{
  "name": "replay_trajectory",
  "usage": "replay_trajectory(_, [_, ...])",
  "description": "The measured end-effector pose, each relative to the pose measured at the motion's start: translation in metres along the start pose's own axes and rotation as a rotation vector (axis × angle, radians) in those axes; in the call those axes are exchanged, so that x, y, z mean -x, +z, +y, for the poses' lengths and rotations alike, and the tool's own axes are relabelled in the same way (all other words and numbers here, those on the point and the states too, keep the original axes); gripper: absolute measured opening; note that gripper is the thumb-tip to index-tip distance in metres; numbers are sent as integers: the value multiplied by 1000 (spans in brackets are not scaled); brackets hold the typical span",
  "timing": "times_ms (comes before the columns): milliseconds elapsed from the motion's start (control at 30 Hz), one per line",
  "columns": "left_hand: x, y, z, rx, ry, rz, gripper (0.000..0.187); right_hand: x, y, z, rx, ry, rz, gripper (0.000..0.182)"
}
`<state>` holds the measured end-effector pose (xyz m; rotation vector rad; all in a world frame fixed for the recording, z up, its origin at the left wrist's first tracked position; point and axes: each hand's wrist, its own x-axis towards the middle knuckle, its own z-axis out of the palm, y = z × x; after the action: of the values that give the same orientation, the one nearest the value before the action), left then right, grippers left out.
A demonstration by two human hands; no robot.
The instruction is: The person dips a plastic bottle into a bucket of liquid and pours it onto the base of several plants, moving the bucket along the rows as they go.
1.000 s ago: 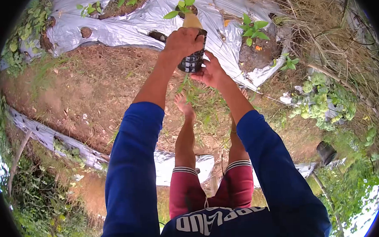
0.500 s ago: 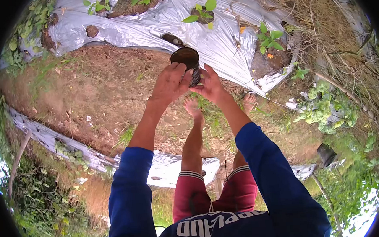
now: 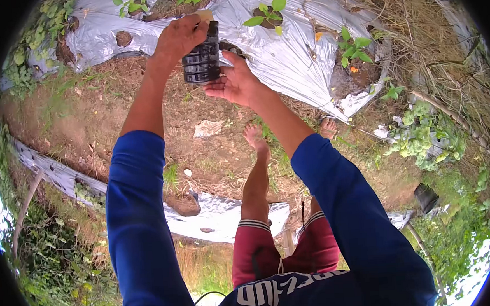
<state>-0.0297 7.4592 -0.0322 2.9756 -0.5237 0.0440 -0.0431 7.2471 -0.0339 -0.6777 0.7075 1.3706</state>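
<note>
A dark, ribbed cylindrical container (image 3: 201, 60) hangs upright in front of me over the edge of the silver plastic sheet (image 3: 276, 61). My left hand (image 3: 179, 40) has its fingers closed at the container's top, where a pale, yellowish piece (image 3: 205, 15) shows by the fingertips. My right hand (image 3: 237, 81) supports the container's lower right side, its fingers under and beside the base and its thumb raised. The container's inside is hidden from view.
Young green plants (image 3: 354, 51) grow through holes in the sheet. Dry brush (image 3: 412, 42) lies at the right. Bare soil (image 3: 102, 111) and my feet (image 3: 256, 136) are below the hands. A black pot (image 3: 426, 198) lies at the lower right.
Both hands and the container have moved left. The container's open dark mouth no longer shows; its ribbed side now faces me. My left hand has risen to its top, where a pale piece shows.
</note>
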Motion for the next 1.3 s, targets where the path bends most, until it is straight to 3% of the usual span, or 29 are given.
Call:
replay_trajectory(133, [-6, -29, -8, -73, 69, 136, 36, 18, 13, -7, -50, 28, -106, 81])
replay_trajectory(167, [-6, -45, -5, -8, 106, 156, 24, 25, 16, -7, -31, 6, -99, 83])
replay_trajectory(200, [-8, -66, 10, -14, 120, 162, 24, 32, 19, -9, -11, -16, -92, 84])
replay_trajectory(267, [-11, -107, 51, 624, -637, -3, 16, 41, 14, -7, -28, -43, -120, 85])
replay_trajectory(333, [5, -115, 76, 487, -576, 145, 19, 59, 10, -4, 17, -121, -119, 83])
replay_trajectory(467, [32, -145, 165, 620, -705, 142, 17, 90, -19, 19, 71, -189, -83, 73])
replay_trajectory(500, [43, -139, 187, 622, -658, 144, 17, 97, -31, 30, 23, -208, -60, 63])
replay_trajectory(633, [58, -139, 284, 689, -543, 79, 25, 169, -89, 70, -181, -253, 17, 59])
replay_trajectory(733, [67, -127, 361, 741, -520, -94, 23, 226, -167, 113, -279, -270, 83, 58])
replay_trajectory(833, [68, -123, 443, 707, -439, -116, 19, 306, -231, 152, -302, -314, 89, 61])
replay_trajectory(900, [64, -112, 498, 645, -164, -137, 18, 364, -269, 165, -375, -320, 111, 65])
replay_trajectory(933, [54, -114, 523, 624, -173, -115, 18, 392, -287, 166, -354, -323, 87, 65])
replay_trajectory(1000, [46, -125, 576, 807, -2, -155, 18, 449, -320, 183, -379, -340, 77, 66])
replay_trajectory(1067, [27, -152, 627, 755, -13, -183, 19, 496, -366, 196, -215, -383, 65, 66])
replay_trajectory(1200, [5, -174, 692, 691, -5, -169, 22, 585, -485, 247, 23, -464, 501, 64])
replay_trajectory(1300, [0, -202, 710, 613, -50, -191, 24, 662, -580, 316, -112, -501, 598, 63])
